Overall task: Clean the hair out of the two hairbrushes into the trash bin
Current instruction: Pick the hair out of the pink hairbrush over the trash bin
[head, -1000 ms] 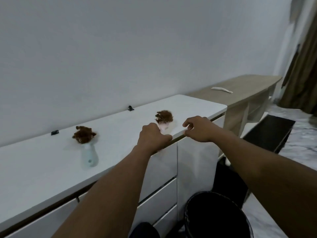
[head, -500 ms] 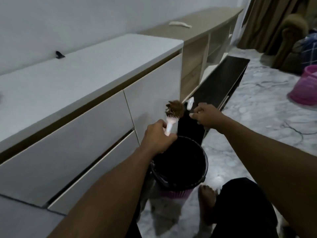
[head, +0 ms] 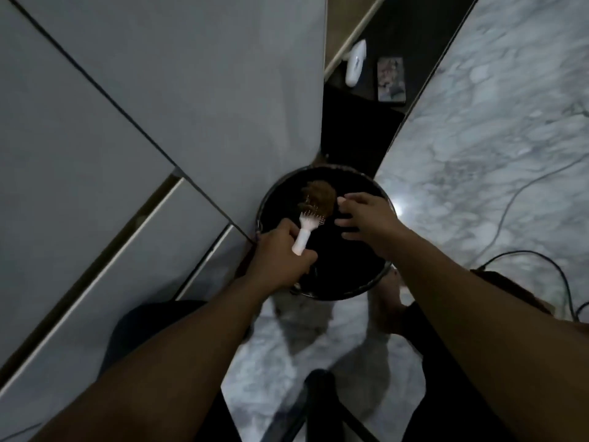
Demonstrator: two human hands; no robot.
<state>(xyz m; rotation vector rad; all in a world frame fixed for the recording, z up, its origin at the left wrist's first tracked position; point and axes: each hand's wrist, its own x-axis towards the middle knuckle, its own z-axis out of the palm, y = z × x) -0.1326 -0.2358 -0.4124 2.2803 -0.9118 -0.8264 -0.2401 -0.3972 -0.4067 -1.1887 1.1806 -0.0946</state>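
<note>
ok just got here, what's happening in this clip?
A person is cleaning a hairbrush over a black trash bin on the floor beside white drawers. The left hand grips the brush by its handle, with a brown clump of hair in the bristles. The right hand is open, fingers at the clump but not clearly gripping it. No hair visibly pulled off yet.

Left hand [head: 280, 256] gripping hairbrush [head: 307, 228] over trash bin [head: 379, 275], right hand [head: 366, 218] spread

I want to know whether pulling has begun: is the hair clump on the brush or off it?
On. The brown hair clump sits on the hairbrush bristles above the trash bin; the right hand reaches toward it, open.
</note>
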